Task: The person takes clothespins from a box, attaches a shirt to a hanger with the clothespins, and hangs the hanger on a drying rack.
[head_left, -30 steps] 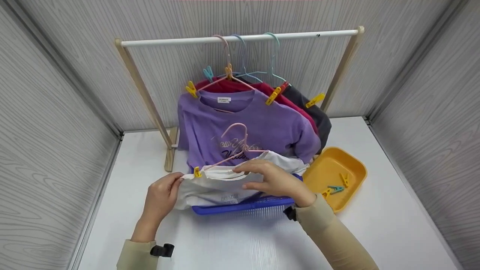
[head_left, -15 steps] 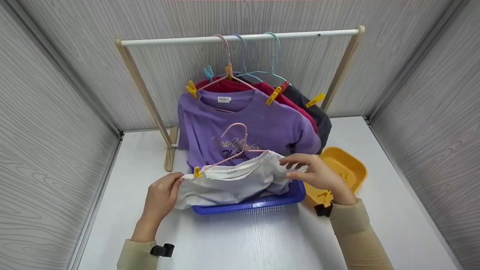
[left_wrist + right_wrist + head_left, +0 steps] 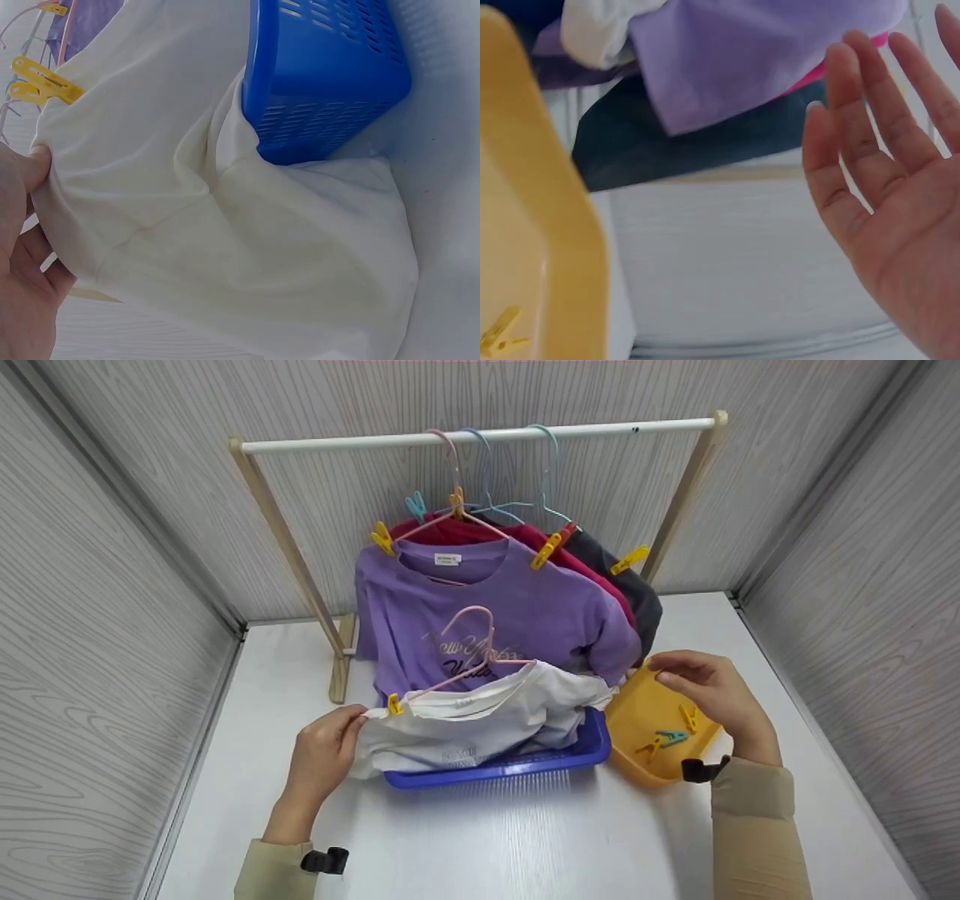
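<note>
My left hand (image 3: 322,754) pinches the shoulder of a white shirt (image 3: 480,735) between thumb and fingers. Just inward of that grip, a yellow clothespin (image 3: 394,704) clamps the shirt to a pink hanger (image 3: 489,649), whose hook stands up free. The left wrist view shows the shirt (image 3: 187,202) draped over the side of the blue basket (image 3: 330,90). Over the yellow tray (image 3: 634,769) hovers my right hand (image 3: 716,697), fingers loosely bent and holding nothing. Inside the tray lie a teal clothespin (image 3: 671,737) and yellow clothespins (image 3: 689,718).
Behind stands a drying rack with a white bar (image 3: 337,444). From it hang a purple shirt (image 3: 480,600), a red shirt (image 3: 525,536) and a dark grey shirt (image 3: 637,607) on hangers, pinned with several clothespins. The blue basket (image 3: 510,770) sits before the rack.
My right hand has left the shirt's neckline and moved right, along the shirt's far shoulder, to above the yellow tray. My left hand keeps its hold in place.
</note>
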A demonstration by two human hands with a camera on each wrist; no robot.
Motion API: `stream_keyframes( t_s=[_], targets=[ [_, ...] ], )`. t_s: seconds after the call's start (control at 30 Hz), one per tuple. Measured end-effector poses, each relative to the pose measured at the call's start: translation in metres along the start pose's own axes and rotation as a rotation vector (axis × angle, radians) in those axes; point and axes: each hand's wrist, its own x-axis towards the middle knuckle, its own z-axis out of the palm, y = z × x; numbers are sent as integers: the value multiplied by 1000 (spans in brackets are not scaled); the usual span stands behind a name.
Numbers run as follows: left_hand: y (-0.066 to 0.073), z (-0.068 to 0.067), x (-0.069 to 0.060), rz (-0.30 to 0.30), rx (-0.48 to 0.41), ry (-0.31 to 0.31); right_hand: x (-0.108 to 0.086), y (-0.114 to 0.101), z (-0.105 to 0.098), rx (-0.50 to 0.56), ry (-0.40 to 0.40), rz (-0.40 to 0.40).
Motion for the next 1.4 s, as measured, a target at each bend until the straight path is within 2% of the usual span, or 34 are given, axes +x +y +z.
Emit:
stream_keyframes(
  t_s=[0.07, 0.2, 0.37, 0.5, 0.6, 0.7, 0.9, 1.07, 1.27, 1.4],
  targets=[
    [0, 0, 0, -4, -3, -2, 3, 22, -6, 46, 57, 22],
    [1, 0, 0, -15, -3, -7, 10, 55, -13, 34, 189, 118],
    [2, 0, 0, -31, -3, -16, 21, 76, -14, -99, 372, 350],
    [2, 0, -1, -37, -6, -19, 28, 87, -14, -175, 461, 530],
    [2, 0, 0, -34, -5, -18, 31, 94, -13, -212, 447, 634],
    [2, 0, 0, -29, -5, -18, 31, 100, -12, -260, 378, 698],
    [2, 0, 0, -17, -1, -24, 30, 114, -9, -346, 266, 775],
    [1, 0, 0, -16, 2, -29, 30, 123, -6, -367, 195, 824],
    [0, -1, 0, -10, -9, -10, 32, 128, -3, -279, 90, 911],
    [0, -1, -1, -14, -3, -11, 31, 116, 3, -114, 100, 1015]
  ],
)
